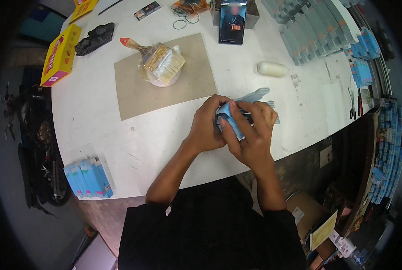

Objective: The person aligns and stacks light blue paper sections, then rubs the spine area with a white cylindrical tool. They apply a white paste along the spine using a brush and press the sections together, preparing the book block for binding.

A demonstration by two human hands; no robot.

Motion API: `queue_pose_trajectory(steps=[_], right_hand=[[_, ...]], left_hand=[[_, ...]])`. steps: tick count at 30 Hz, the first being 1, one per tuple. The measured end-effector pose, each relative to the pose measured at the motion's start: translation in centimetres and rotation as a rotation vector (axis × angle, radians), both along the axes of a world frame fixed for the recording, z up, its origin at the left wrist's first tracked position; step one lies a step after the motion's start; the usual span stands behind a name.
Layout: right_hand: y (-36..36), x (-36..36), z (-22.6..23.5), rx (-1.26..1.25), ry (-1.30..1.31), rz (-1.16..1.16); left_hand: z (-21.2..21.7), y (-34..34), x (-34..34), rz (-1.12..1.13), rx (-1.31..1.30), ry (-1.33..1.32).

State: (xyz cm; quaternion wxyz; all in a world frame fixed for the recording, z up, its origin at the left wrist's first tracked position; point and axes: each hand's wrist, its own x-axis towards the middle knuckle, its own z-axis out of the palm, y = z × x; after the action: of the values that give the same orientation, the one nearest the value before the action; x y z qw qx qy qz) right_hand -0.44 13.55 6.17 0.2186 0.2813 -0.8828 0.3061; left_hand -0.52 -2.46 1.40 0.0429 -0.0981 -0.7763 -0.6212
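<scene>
Both hands meet over the near middle of the white table (165, 168). Between them is a small blue box (230, 118), tilted and partly covered by fingers. My left hand (206, 126) grips its left side, fingers curled over the top. My right hand (254, 135) closes on it from the right, with thumb and fingertips on its faces. Just beyond my right hand lie grey-blue flat card pieces (257, 94), their lower part hidden behind the fingers. At the table's left front corner stands a group of similar blue boxes (89, 178).
A wide brush (167, 65) rests on a bowl (165, 82) over a beige board (133, 96). Rows of grey flat pieces (315, 33) fill the back right. A phone (232, 22), white bottle (272, 69), black plastic bag (94, 39), yellow box (61, 55) and scissors (352, 104) lie around.
</scene>
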Motion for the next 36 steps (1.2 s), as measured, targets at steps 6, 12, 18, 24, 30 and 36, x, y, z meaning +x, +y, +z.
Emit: queue_pose_trajectory(steps=[6, 12, 18, 24, 30, 36], right_hand=[[2.1, 0.4, 5.4, 0.250, -0.181, -0.007], [3.8, -1.0, 3.2, 0.169, -0.268, 0.186], [3.6, -1.8, 3.9, 0.202, -0.278, 0.245], [6.1, -0.5, 2.6, 0.105, -0.442, 0.246], [7.5, 0.7, -4.4, -0.414, -0.380, 0.292], [5.4, 2.4, -7.7, -0.367, -0.415, 0.143]], left_hand=[[-0.3, -0.1, 0.3, -0.016, -0.064, -0.010], [-0.4, -0.2, 0.4, -0.034, -0.138, 0.181], [0.7, -0.3, 0.8, -0.156, -0.172, 0.122], [3.0, -1.0, 1.6, -0.215, -0.364, 0.128], [2.9, -3.3, 5.4, 0.143, -0.123, 0.193], [-4.0, -0.4, 7.7, 0.152, 0.468, -0.152]])
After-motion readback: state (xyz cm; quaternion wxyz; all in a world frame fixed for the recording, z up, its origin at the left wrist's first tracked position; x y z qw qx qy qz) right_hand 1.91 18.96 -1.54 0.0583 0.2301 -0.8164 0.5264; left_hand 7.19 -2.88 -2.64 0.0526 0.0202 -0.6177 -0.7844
